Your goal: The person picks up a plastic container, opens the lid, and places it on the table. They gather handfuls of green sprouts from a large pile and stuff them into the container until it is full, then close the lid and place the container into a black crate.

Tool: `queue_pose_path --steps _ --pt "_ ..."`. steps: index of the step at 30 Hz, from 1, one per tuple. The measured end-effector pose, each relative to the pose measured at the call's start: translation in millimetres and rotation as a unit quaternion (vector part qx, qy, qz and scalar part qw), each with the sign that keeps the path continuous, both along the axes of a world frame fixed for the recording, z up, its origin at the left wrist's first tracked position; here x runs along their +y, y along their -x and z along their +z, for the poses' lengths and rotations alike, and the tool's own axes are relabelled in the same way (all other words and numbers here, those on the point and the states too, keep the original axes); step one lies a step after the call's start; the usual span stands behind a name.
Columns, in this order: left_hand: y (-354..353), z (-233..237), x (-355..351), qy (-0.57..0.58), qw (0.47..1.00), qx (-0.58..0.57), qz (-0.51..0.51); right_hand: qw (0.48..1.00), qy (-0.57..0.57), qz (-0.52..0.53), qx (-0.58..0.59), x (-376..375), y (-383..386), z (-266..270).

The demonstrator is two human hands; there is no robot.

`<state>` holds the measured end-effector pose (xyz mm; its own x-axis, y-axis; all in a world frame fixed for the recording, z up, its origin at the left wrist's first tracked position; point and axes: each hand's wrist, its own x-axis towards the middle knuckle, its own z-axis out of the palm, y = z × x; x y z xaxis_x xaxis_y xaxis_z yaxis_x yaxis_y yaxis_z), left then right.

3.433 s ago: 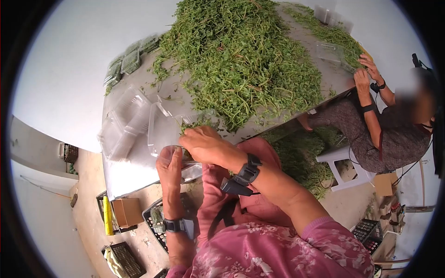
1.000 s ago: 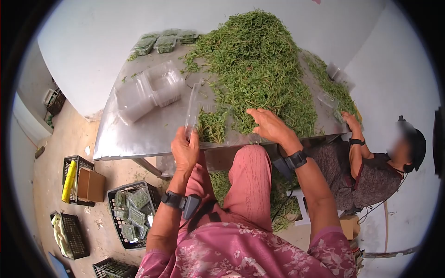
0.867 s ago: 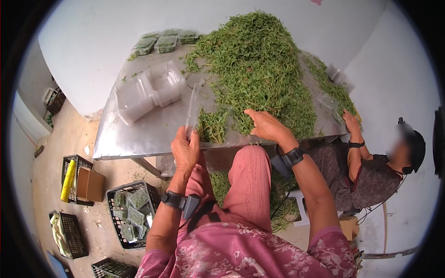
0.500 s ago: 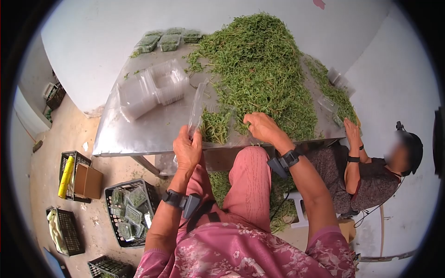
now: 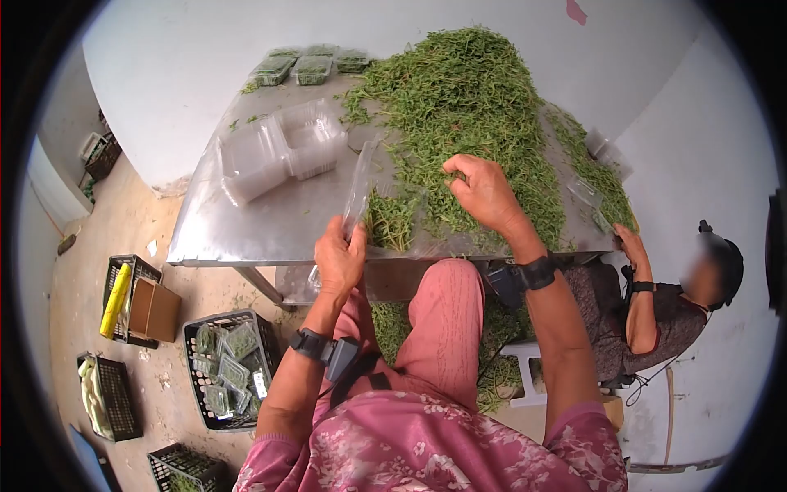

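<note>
Down on the floor at our far left, a black crate (image 5: 121, 283) holds a yellow roll and a cardboard box, and a second crate (image 5: 229, 369) nearer our knee carries packed herb trays. Up on the steel counter (image 5: 238, 234) a stack of empty clear trays (image 5: 279, 152) lies on its side, and a few filled trays (image 5: 311, 67) sit along the far edge.

Our left hand (image 5: 340, 258) grips the open clamshell (image 5: 369, 197) at the counter's near edge. Its fingers (image 5: 351, 239) are pressed together, pinching the lid wall, which stands nearly upright. The tray half rests on the counter and already holds a tuft of green sprigs.

Our right hand (image 5: 485, 193) is raised just beside it, over the near fringe of the herb pile (image 5: 475, 107), fingers curled in toward the thumb. Whether sprigs are caught between them we cannot tell.

We judge this to be the filling step, with the tray only partly loaded. The next move calls for carrying a modest bunch leftward into the tray while the left hand keeps the lid tipped clear, without dragging loose stems over the rim.

At far right a co-worker's hand (image 5: 631, 242) rests at the counter's corner.

We can read no brand, label or writing on trays, crates or wrist devices.
</note>
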<state>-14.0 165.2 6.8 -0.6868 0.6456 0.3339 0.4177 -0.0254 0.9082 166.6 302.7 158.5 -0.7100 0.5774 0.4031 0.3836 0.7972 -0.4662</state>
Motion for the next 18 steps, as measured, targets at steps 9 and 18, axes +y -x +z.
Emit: queue_pose_path --steps 9,18 --pt "2 1 -1 0.004 1.0 0.012 0.004 0.983 0.005 0.164 -0.076 -37 43 -32" --pt "0 4 -2 0.012 1.0 0.014 0.005 0.984 -0.022 0.152 -0.087 -20 44 -45"
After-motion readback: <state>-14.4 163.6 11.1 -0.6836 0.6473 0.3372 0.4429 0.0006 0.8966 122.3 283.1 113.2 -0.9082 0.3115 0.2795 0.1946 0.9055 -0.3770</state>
